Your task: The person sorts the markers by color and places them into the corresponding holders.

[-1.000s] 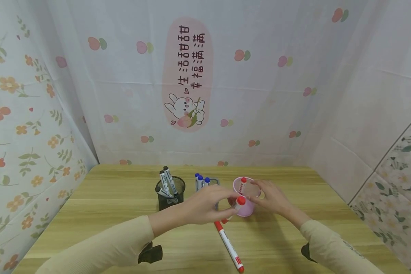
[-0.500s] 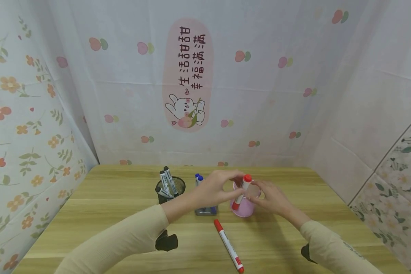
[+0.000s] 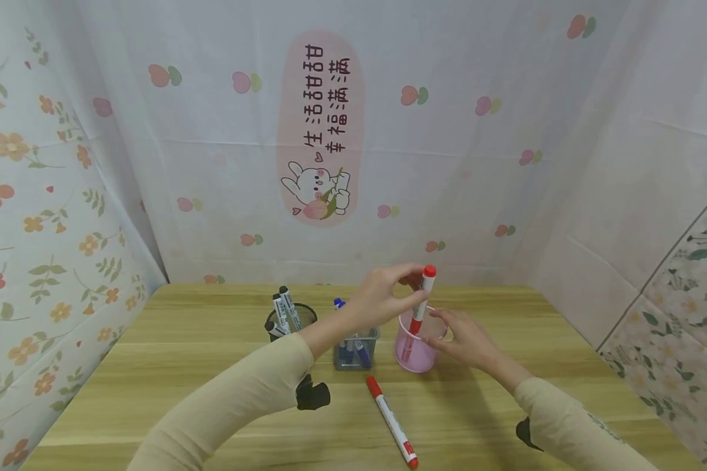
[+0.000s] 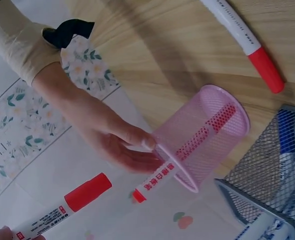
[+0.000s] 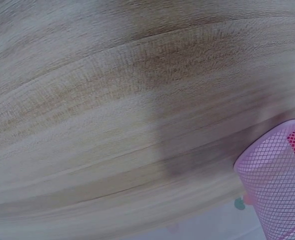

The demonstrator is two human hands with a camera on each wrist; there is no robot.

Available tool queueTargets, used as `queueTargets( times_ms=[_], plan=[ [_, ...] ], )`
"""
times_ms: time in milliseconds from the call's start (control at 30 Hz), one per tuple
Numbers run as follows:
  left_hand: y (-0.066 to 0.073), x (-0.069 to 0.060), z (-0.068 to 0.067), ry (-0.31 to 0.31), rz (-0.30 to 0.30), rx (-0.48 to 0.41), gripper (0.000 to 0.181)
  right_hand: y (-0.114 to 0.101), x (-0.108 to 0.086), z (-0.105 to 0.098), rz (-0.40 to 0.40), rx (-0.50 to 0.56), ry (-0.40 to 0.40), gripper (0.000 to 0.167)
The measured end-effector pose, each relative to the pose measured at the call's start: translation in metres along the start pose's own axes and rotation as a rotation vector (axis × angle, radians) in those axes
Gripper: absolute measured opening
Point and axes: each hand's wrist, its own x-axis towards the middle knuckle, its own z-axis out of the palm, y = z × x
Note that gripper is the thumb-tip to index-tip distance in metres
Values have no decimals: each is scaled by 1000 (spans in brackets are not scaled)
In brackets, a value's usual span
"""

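Observation:
My left hand pinches a red-capped whiteboard marker near its upper part, holding it upright over the mouth of a pink mesh pen holder. In the left wrist view, the lower red end of this marker is apart from the rim. Another red marker leans inside the pen holder, its end sticking out past the rim. My right hand grips the pen holder by its rim, thumb on the near side. Only the pen holder shows in the right wrist view, without the hand.
A third red marker lies on the wooden table in front. Left of the pink holder stands a grey mesh holder with blue markers. Farther left, a black mesh holder contains black markers. A printed curtain hangs behind.
My left hand has carried its red marker up and away from me, from in front of the pink pen holder to above its mouth. My right hand stays on the rim.

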Motion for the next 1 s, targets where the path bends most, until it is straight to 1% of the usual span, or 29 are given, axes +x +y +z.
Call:
queueTargets(
  times_ms=[167,433,700,833,1000],
  plan=[
    [-1,11,5,22,-5,8,28,2,0,1,5,1,-3,51],
    [-4,21,15,9,-54,10,29,3,0,1,1,-3,0,49],
    [-14,23,27,2,-88,38,27,3,2,1,-30,9,18,43],
    [-21,22,34,-13,-119,56,25,4,3,2,-32,19,17,42],
    [-28,21,43,-20,-154,48,23,4,3,1,-27,16,15,42]
  ],
)
